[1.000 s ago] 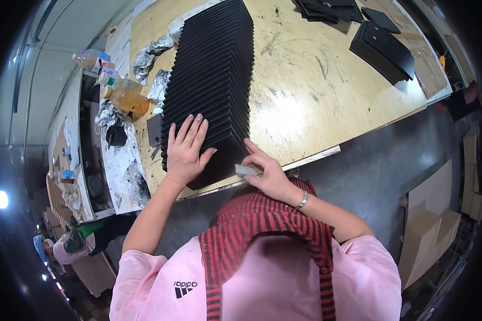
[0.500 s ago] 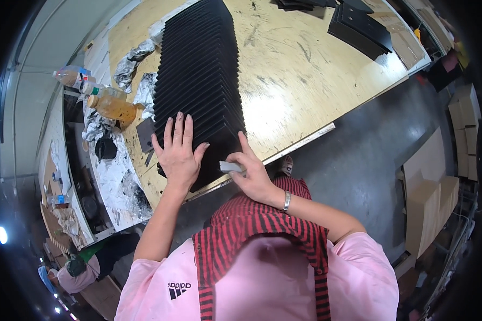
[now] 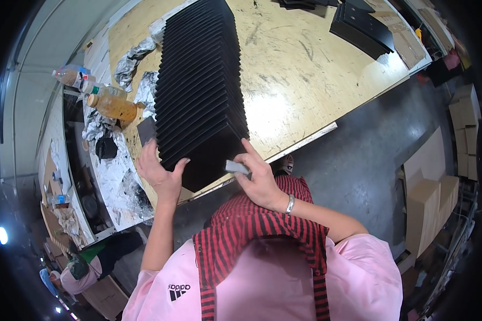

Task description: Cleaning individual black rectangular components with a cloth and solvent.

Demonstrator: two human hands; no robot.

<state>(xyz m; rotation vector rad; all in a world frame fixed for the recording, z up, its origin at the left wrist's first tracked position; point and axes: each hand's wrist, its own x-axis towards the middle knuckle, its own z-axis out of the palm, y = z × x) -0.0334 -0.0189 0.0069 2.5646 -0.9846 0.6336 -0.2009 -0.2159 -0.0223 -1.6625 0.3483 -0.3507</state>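
A long row of overlapping black sheets [image 3: 198,80] runs away from me across the table, its nearest sheet lying broad and flat at the front. My left hand [image 3: 162,174] is at the row's near left corner, fingers spread, with the thumb over the front sheet. It holds nothing. At the near right corner, my right hand [image 3: 261,181] pinches a small pale grey block [image 3: 237,167], whose material I cannot make out. Its index finger reaches to the row's right edge. A dark flat piece [image 3: 146,130] lies by the row's left side, close to my left fingers.
The wooden table [image 3: 289,69] carries crumpled grey wrapping [image 3: 127,69] and a bottle of amber liquid [image 3: 112,107] on the left. Another black stack [image 3: 361,31] sits at the far right. Cardboard boxes [image 3: 431,208] stand right, beyond the floor. A co-worker [image 3: 85,270] bends at lower left.
My left hand has slid from the top of the black sheets toward me and left, to the near corner. My right hand, still holding the pale block, has shifted slightly right and nearer.
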